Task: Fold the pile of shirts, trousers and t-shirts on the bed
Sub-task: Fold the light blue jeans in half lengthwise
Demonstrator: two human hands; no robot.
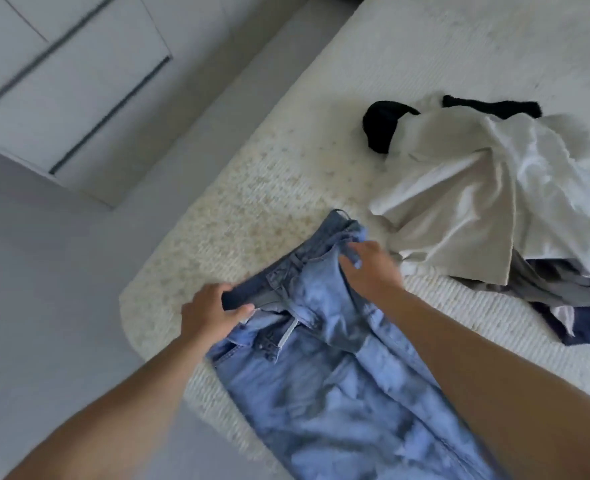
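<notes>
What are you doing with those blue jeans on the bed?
A person is holding the blue jeans by the waistband with both hands, the left hand at one end and the right hand at the other, over the corner of the bed. They are not folded yet. A pile of clothes waits beside them.

The bed carries everything here. It has a cream, textured cover, and its rounded corner points toward the lower left. On the near part of the bed lies a pair of light blue jeans, with the waistband toward the middle of the bed and the legs running off the lower edge of the view. To the right rests a loose pile of clothes: a white garment on top, with black, grey and dark navy pieces under it.
</notes>
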